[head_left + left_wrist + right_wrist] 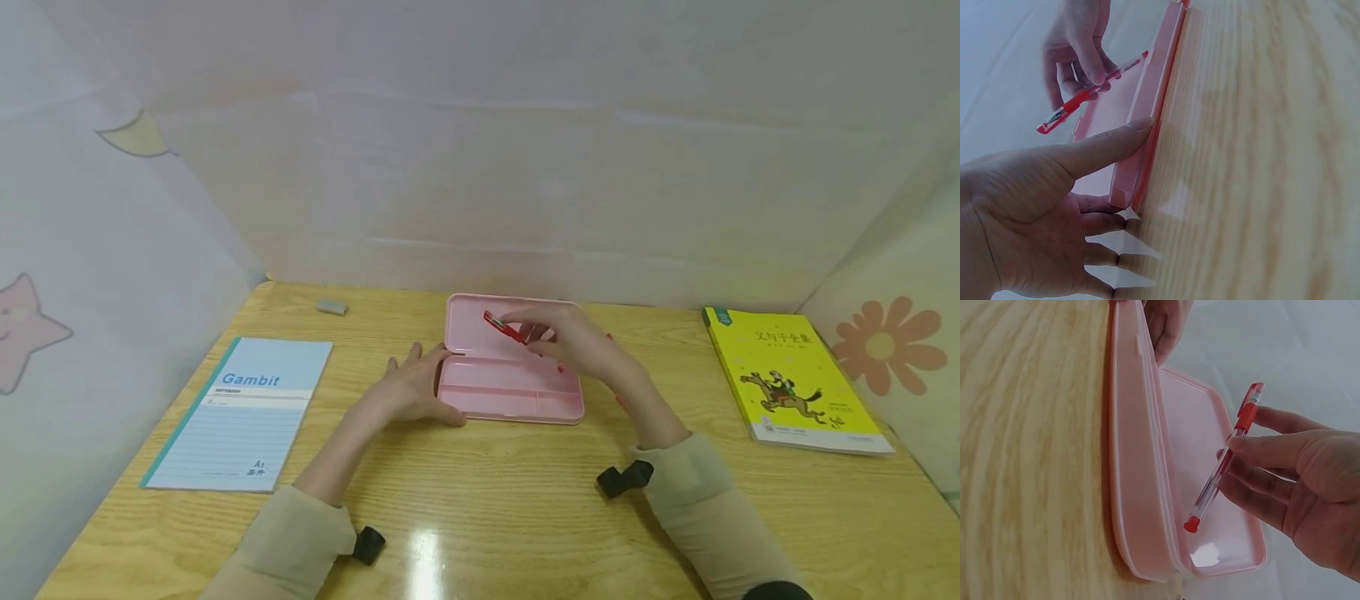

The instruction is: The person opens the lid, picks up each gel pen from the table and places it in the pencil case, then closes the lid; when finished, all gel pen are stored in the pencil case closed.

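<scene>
my right hand (pixel 577 342) pinches a red pen (pixel 505 327) between thumb and fingertips, holding it just above the open pink case (pixel 510 392), so by my reckoning the step in hand is getting the pen into the case. the pen hangs in the air, not touching the plastic. from the head view it slants over the raised lid, one end toward the lid's far left corner, the other end tucked in my fingers. in the right wrist view the pen (pixel 1222 465) runs roughly along the length of the case (pixel 1147 487), over the lid's inner face, and my fingers (pixel 1260 447) are curled round its middle.

my left hand (pixel 408 387) lies flat on the counter (pixel 525 508) at the case's left end, fingers straight and relaxed, gripping nothing. in the left wrist view my thumb (pixel 1110 144) presses against the edge of the case (pixel 1147 119) to steady it, while the other fingers spread on the wood. the pen (pixel 1088 94) shows beyond, up in my right hand (pixel 1075 44).

i think the next move calls for lowering the pen, turned to lie lengthwise, into the long tray compartment nearer me, clear of the divider, then letting go, with my left hand bracing the case so it cannot slide.

a blue notebook (pixel 243 412) lies well off to the left, a yellow book (pixel 791 379) well off to the right, and a small grey eraser (pixel 332 307) near the far left corner.
</scene>
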A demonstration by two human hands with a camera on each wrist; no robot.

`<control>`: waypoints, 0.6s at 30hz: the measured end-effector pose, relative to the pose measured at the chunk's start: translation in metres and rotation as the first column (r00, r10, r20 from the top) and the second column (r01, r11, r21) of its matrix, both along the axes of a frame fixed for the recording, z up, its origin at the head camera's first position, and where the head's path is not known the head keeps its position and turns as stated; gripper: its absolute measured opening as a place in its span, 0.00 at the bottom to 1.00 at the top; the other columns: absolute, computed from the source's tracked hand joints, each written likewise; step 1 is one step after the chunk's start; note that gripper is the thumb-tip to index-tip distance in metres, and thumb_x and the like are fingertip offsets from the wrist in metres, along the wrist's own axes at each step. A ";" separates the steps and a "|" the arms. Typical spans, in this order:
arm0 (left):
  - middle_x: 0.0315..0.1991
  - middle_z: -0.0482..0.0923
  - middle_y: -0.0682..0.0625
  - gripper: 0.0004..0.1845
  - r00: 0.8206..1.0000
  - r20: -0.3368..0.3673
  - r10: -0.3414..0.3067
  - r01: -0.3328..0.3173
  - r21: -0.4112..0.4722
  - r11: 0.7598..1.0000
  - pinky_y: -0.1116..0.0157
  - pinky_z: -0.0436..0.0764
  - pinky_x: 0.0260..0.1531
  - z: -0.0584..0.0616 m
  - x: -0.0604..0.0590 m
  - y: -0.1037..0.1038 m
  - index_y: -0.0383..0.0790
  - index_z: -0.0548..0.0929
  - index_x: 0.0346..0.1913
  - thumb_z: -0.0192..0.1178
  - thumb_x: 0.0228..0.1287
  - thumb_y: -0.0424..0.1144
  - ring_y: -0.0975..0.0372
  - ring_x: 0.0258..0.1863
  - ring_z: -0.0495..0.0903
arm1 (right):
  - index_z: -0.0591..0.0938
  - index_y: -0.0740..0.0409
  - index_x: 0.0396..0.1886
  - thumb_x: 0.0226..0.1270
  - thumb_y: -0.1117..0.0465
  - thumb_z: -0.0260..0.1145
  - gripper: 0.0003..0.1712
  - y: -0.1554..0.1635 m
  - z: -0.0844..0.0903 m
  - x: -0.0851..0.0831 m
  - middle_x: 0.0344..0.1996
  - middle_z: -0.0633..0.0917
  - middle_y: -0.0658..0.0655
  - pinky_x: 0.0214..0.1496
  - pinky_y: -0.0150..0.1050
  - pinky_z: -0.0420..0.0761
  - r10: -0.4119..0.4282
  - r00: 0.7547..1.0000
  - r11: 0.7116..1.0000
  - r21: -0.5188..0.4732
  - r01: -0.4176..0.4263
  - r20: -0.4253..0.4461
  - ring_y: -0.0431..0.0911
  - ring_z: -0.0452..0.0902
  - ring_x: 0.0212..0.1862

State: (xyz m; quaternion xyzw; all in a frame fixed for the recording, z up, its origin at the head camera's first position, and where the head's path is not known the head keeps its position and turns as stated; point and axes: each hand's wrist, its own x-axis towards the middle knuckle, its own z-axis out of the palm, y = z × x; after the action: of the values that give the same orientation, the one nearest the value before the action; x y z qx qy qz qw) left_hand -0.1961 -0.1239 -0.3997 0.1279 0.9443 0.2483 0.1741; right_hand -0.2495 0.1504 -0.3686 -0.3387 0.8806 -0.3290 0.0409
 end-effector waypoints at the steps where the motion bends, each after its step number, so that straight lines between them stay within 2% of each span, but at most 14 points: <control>1: 0.83 0.53 0.38 0.57 1.000 0.002 0.000 0.000 -0.001 1.000 0.30 0.43 0.78 0.000 0.000 0.000 0.41 0.61 0.79 0.79 0.49 0.55 0.36 0.83 0.43 | 0.83 0.45 0.66 0.63 0.73 0.72 0.33 -0.001 -0.001 0.000 0.44 0.90 0.55 0.48 0.42 0.88 0.004 1.000 1.000 0.013 -0.004 -0.008 0.45 0.86 0.45; 12: 0.83 0.52 0.38 0.57 1.000 0.011 0.003 -0.003 -0.007 1.000 0.30 0.44 0.78 0.000 0.000 0.001 0.42 0.61 0.79 0.79 0.50 0.55 0.36 0.83 0.43 | 0.84 0.42 0.64 0.65 0.75 0.69 0.32 -0.005 -0.009 0.005 0.47 0.90 0.49 0.52 0.41 0.87 0.051 0.996 0.987 0.157 -0.039 -0.073 0.43 0.86 0.46; 18: 0.83 0.53 0.37 0.57 1.000 0.007 0.003 -0.003 0.000 1.000 0.30 0.43 0.78 0.001 0.001 0.000 0.41 0.61 0.79 0.79 0.49 0.55 0.36 0.83 0.43 | 0.85 0.39 0.62 0.64 0.78 0.66 0.34 -0.011 -0.013 0.006 0.46 0.89 0.46 0.50 0.38 0.85 0.076 0.990 0.969 0.243 -0.045 -0.118 0.41 0.85 0.45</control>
State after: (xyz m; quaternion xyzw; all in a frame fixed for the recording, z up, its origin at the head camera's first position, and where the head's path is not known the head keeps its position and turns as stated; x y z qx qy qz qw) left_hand -0.1952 -0.1237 -0.3986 0.1257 0.9438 0.2490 0.1772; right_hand -0.2434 0.1389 -0.3819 -0.3784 0.9039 -0.1965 0.0356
